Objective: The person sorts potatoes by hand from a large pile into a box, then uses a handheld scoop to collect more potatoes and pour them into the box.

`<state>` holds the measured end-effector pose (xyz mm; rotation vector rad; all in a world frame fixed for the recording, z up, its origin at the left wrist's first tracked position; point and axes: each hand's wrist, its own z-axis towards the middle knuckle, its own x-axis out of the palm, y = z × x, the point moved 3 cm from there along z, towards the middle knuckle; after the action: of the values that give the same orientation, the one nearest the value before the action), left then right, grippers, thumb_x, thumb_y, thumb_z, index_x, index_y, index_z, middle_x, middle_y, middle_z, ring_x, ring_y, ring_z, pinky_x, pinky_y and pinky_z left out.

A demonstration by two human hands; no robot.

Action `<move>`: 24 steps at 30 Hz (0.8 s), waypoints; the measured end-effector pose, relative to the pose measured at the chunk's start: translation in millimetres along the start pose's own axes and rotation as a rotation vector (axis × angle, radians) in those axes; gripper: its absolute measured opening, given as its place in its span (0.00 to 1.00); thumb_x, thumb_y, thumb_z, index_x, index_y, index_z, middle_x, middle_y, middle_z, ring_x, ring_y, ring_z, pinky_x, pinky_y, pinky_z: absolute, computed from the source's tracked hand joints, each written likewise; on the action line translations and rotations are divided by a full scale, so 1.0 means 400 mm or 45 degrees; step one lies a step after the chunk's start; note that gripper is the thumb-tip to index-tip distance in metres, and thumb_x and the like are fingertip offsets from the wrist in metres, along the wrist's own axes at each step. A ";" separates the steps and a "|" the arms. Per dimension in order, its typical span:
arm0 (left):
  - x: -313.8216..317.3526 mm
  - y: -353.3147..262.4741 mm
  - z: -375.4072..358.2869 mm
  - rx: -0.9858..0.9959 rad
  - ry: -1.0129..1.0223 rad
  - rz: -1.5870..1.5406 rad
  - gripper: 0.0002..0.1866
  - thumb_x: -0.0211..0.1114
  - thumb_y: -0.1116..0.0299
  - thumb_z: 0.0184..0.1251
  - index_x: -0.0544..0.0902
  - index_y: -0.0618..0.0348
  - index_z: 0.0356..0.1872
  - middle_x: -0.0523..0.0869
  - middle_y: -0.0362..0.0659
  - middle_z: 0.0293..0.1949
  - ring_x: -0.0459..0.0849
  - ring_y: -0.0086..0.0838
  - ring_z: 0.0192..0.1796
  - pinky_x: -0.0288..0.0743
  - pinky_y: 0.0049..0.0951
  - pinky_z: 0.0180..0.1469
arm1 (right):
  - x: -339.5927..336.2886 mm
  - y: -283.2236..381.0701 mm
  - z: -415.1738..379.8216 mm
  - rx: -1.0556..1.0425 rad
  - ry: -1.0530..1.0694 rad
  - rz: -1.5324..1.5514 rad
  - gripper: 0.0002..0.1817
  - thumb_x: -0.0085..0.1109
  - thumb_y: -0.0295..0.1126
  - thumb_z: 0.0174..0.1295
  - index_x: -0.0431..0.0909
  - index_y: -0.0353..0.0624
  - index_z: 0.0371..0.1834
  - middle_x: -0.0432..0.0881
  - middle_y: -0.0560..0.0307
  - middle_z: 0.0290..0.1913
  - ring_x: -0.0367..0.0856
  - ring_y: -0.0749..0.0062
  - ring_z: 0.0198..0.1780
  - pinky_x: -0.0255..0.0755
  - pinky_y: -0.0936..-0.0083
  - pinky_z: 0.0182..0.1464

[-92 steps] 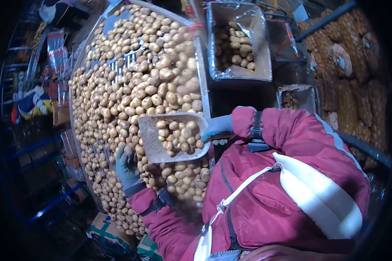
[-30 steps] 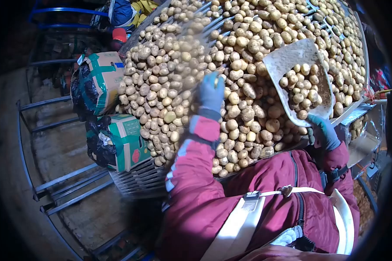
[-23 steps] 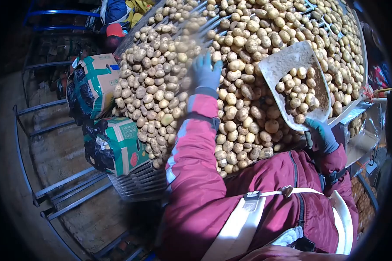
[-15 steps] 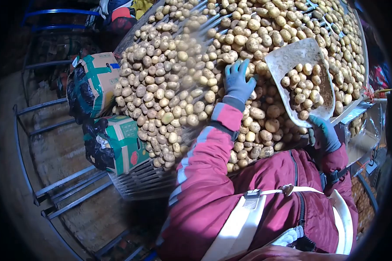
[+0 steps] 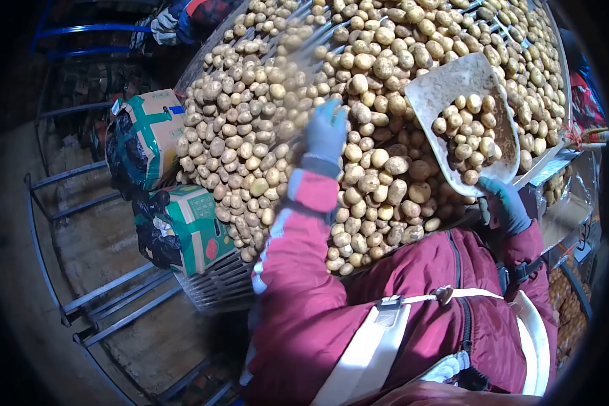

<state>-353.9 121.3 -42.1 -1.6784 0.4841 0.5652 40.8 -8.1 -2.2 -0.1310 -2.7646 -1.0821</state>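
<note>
My left hand (image 5: 327, 132), in a blue-grey glove, reaches over a broad heap of potatoes (image 5: 240, 125). Its fingers are stretched forward over the potatoes, slightly blurred, and I see nothing held in them. In my gloved right hand (image 5: 506, 206) is the near end of a pale, dirt-stained scoop (image 5: 446, 84); the grip itself is partly hidden. Several small potatoes (image 5: 470, 132) lie in the scoop, which is tilted above the heap. Larger potatoes (image 5: 386, 176) lie between my two hands.
Two cardboard boxes with green tape and black bags, one farther (image 5: 157, 125) and one nearer (image 5: 199, 227), stand left of the slatted sorting surface (image 5: 213, 291). Metal rails (image 5: 108, 291) run along the left. Another person's sleeve (image 5: 189, 17) shows at the top.
My left hand has moved left across the potatoes, its fingers less spread than before. My right hand and the scoop have stayed nearly in place.
</note>
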 end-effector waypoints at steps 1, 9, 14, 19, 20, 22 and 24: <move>-0.007 0.016 0.044 0.001 0.012 0.078 0.19 0.67 0.66 0.69 0.85 0.62 0.58 0.87 0.55 0.57 0.86 0.46 0.59 0.78 0.40 0.63 | 0.003 0.003 -0.002 -0.054 0.034 -0.012 0.18 0.57 0.45 0.74 0.82 0.39 0.39 0.73 0.64 0.14 0.67 0.76 0.07 0.60 0.80 0.09; 0.058 0.107 0.144 0.112 -0.037 0.548 0.18 0.68 0.59 0.63 0.88 0.53 0.52 0.86 0.56 0.50 0.86 0.54 0.53 0.80 0.50 0.58 | -0.021 -0.047 0.012 0.147 0.121 0.354 0.23 0.63 0.25 0.68 0.76 0.32 0.66 0.86 0.52 0.58 0.86 0.66 0.57 0.79 0.70 0.63; -0.020 0.113 0.213 0.118 -0.171 0.824 0.20 0.65 0.61 0.62 0.88 0.48 0.56 0.85 0.56 0.51 0.86 0.53 0.53 0.81 0.48 0.58 | -0.010 -0.048 0.022 0.020 0.187 0.280 0.23 0.65 0.28 0.68 0.77 0.32 0.65 0.86 0.52 0.58 0.86 0.66 0.58 0.77 0.70 0.64; 0.031 0.105 0.240 0.061 -0.038 0.761 0.13 0.68 0.63 0.64 0.88 0.49 0.48 0.82 0.53 0.54 0.86 0.52 0.53 0.81 0.47 0.57 | 0.027 -0.005 -0.005 0.236 0.034 0.237 0.12 0.65 0.34 0.68 0.81 0.38 0.49 0.85 0.62 0.32 0.76 0.81 0.19 0.68 0.83 0.18; 0.033 0.117 0.230 0.066 -0.036 0.620 0.14 0.67 0.62 0.64 0.89 0.51 0.48 0.86 0.53 0.53 0.88 0.50 0.53 0.81 0.45 0.58 | 0.018 -0.015 0.001 0.237 0.055 0.216 0.13 0.65 0.34 0.68 0.81 0.38 0.49 0.85 0.62 0.33 0.77 0.81 0.20 0.70 0.83 0.20; 0.034 0.115 0.204 -0.020 0.242 0.418 0.13 0.68 0.63 0.61 0.93 0.50 0.44 0.91 0.53 0.44 0.90 0.44 0.46 0.83 0.41 0.51 | -0.028 -0.068 0.027 0.222 0.077 0.157 0.15 0.64 0.35 0.69 0.81 0.37 0.52 0.86 0.61 0.35 0.78 0.81 0.22 0.72 0.82 0.22; 0.028 0.114 0.174 -0.111 0.337 0.398 0.13 0.67 0.64 0.61 0.92 0.52 0.44 0.92 0.51 0.41 0.91 0.43 0.41 0.83 0.40 0.49 | -0.031 -0.119 0.055 0.132 0.053 0.209 0.15 0.65 0.35 0.69 0.80 0.37 0.53 0.86 0.61 0.35 0.77 0.81 0.21 0.71 0.82 0.22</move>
<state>-379.4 181.9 -94.3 -1.7825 0.9362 0.5984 43.4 -28.2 -51.9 -0.3117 -2.7103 -0.8894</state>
